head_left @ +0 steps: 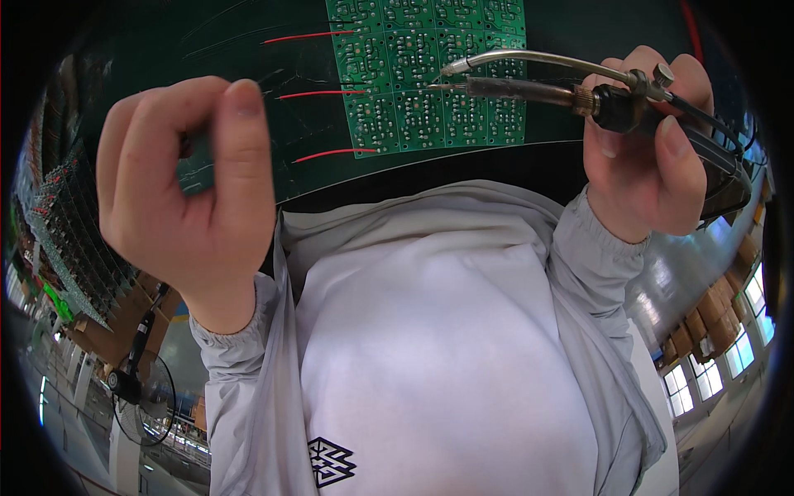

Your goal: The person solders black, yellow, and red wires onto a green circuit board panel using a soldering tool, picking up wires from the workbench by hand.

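My right hand (641, 186) is wrapped round a soldering iron (519, 89) that has a curved metal solder-feed tube (542, 57) clamped above its barrel. The iron's tip and the tube's end point left, over the middle of a green circuit board panel (488, 124); whether the tip touches it I cannot tell. Three red wires run left from the panel's left edge: an upper wire (306, 37), a middle wire (321, 94) and a lower wire (332, 154). Left of these wires, my left hand (178, 186) is closed, thumb and index finger together; anything between them is hidden.
The panel lies on a dark green work surface (231, 50). At the far left are stacked boards (70, 223) with wires. A small fan (136, 384) stands at lower left. A black cable (719, 132) trails from the iron on the right.
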{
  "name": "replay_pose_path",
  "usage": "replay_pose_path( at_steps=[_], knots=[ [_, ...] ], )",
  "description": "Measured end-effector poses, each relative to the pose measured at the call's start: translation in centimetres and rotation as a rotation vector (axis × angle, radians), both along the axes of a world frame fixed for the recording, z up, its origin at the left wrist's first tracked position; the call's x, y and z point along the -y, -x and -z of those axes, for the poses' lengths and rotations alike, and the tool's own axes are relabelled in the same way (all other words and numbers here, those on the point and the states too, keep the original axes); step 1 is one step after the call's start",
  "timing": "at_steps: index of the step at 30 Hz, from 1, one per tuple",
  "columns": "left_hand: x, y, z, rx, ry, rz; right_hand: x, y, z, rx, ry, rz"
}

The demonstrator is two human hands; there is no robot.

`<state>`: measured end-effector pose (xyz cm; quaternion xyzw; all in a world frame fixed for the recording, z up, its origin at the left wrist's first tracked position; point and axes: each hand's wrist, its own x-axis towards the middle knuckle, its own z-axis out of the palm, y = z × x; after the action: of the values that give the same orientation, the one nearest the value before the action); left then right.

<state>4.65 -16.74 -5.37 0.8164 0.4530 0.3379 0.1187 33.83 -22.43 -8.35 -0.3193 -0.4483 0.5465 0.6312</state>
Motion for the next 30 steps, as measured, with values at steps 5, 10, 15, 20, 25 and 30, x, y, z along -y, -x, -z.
replay_pose_path(
  at_steps=[5, 10, 15, 20, 25, 30],
  knots=[
    [1.3, 2.3, -1.8, 0.038, -0.208, -0.052, 1.2, -0.1, 0.4, 0.007, 0.018, -0.008],
    [1.2, 2.5, -2.9, 0.221, -0.417, -0.185, 1.7, -0.5, 0.4, 0.022, 0.048, 0.019],
    [2.3, -1.4, -1.3, 0.033, 0.062, 0.3, 2.4, -0.3, 1.0, 0.038, -0.004, 0.005],
    [2.0, -1.9, 2.9, 0.138, 0.087, 0.273, 2.5, 1.0, 0.4, 0.072, 0.078, 0.069],
    [1.8, -1.9, 3.1, 0.135, 0.121, 0.287, 2.7, 1.7, 0.4, 0.159, 0.105, 0.129],
    [1.8, -1.6, 3.4, 0.164, 0.118, 0.263, 2.1, 1.8, 0.7, 0.17, 0.08, 0.096]
  ],
)
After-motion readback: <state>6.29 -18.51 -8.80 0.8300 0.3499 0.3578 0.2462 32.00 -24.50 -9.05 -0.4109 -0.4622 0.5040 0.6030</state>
